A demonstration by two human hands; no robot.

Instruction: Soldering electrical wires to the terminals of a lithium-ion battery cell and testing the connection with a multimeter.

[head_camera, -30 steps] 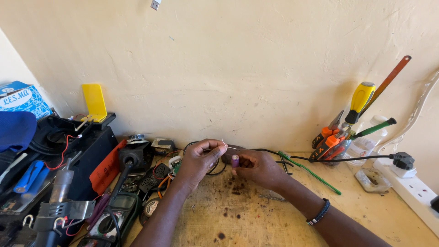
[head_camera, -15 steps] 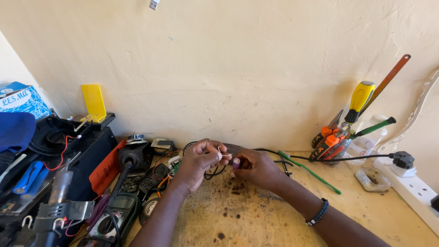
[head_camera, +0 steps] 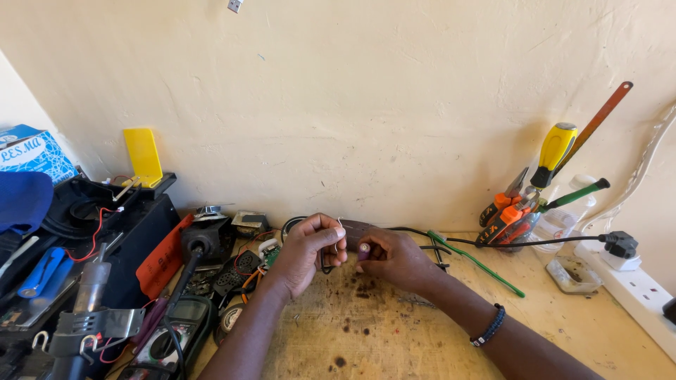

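Left hand [head_camera: 308, 248] curled in a loose fist above the wooden bench [head_camera: 394, 331], thumb and forefinger pinched shut on a thin pale wire [head_camera: 339, 232] that loops up between the knuckles; forearm running down and left to the lower edge. Right hand [head_camera: 394, 257] just beside it, knuckles nearly touching, fingers folded round a small purple piece [head_camera: 364, 248] held at the fingertips; dark beaded bracelet [head_camera: 491, 326] at that wrist. Both hands low over the bench, near the wall, with a black cable [head_camera: 535, 242] trailing right to a black plug [head_camera: 620, 243] in a white power strip [head_camera: 637, 294].

Bench top pale, scuffed and spotted with dark burn marks; cream plaster wall [head_camera: 352, 105] behind. To the right, a clear jar [head_camera: 560, 219] crammed with orange-handled pliers [head_camera: 501, 218], a yellow-handled screwdriver [head_camera: 556, 148] and a green-handled tool [head_camera: 577, 194]. To the left, a multimeter [head_camera: 176, 329], a red flat piece [head_camera: 163, 257], a yellow stand [head_camera: 143, 156], a blue box [head_camera: 32, 151].
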